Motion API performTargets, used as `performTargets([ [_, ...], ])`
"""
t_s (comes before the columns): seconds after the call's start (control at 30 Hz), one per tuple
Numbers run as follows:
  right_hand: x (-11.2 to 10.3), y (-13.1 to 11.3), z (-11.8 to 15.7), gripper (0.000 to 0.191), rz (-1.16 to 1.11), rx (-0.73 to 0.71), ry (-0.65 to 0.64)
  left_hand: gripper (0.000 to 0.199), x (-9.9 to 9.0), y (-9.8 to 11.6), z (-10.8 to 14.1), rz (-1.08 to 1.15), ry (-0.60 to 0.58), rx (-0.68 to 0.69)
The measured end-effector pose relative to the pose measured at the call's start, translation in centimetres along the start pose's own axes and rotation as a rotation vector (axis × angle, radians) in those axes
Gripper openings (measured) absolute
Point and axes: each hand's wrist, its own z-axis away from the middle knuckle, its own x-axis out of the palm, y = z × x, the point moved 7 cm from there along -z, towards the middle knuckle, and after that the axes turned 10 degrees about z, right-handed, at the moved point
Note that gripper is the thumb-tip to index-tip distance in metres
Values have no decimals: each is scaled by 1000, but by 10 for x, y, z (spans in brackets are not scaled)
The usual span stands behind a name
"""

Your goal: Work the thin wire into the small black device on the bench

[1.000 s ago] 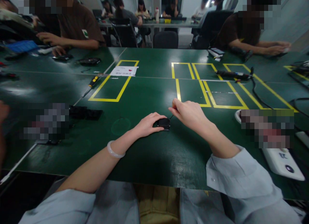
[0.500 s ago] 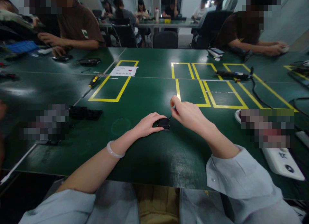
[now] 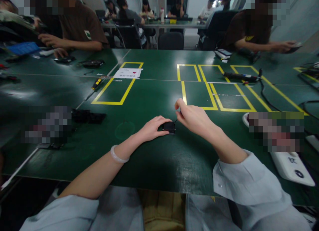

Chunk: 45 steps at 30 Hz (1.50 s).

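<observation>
A small black part (image 3: pixel 169 127) lies on the green table (image 3: pixel 149 164), in the middle of the view. Thumb and fingers of my left hand (image 3: pixel 152 128) grip it from its left side. At its upper right, my right hand (image 3: pixel 193 117) is closed round a thin dark tool (image 3: pixel 175 120), whose shaft slants down to the part's right corner. Most of that tool is hidden in the hand. A pale bracelet (image 3: pixel 119 154) circles my left wrist.
Black pieces (image 3: pixel 88 116) lie to the left, beyond them a yellow-black screwdriver (image 3: pixel 96 84) and a paper sheet (image 3: pixel 128 73). A black cabled tool (image 3: pixel 240 77) lies across yellow tape outlines. A white device (image 3: pixel 291 169) is at the right. Two people sit across the table.
My hands and the black part look the same. Across the table at the right, the person's hands have shifted slightly, with the object they hold.
</observation>
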Motion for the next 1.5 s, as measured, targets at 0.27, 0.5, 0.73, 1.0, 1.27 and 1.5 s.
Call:
performTargets([
  [0.27, 1, 0, -1, 31, 22, -4, -9, 45, 1, -2, 0, -1, 3, 5],
  [0.5, 1, 0, 0, 28, 2, -16, -24, 44, 0, 0, 0, 11, 8, 7],
  [0.73, -2, 1, 0, 26, -19, -2, 19, 45, 0, 0, 0, 7, 4, 7],
  [1.0, -1, -1, 0, 27, 20, -10, -16, 44, 0, 0, 0, 7, 5, 6],
  [1.27, -3, 1, 2, 25, -46, -6, 37, 44, 0, 0, 1, 17, 4, -4],
  [1.5, 1, 0, 0, 28, 9, -14, -18, 44, 1, 0, 0, 3, 1, 16],
])
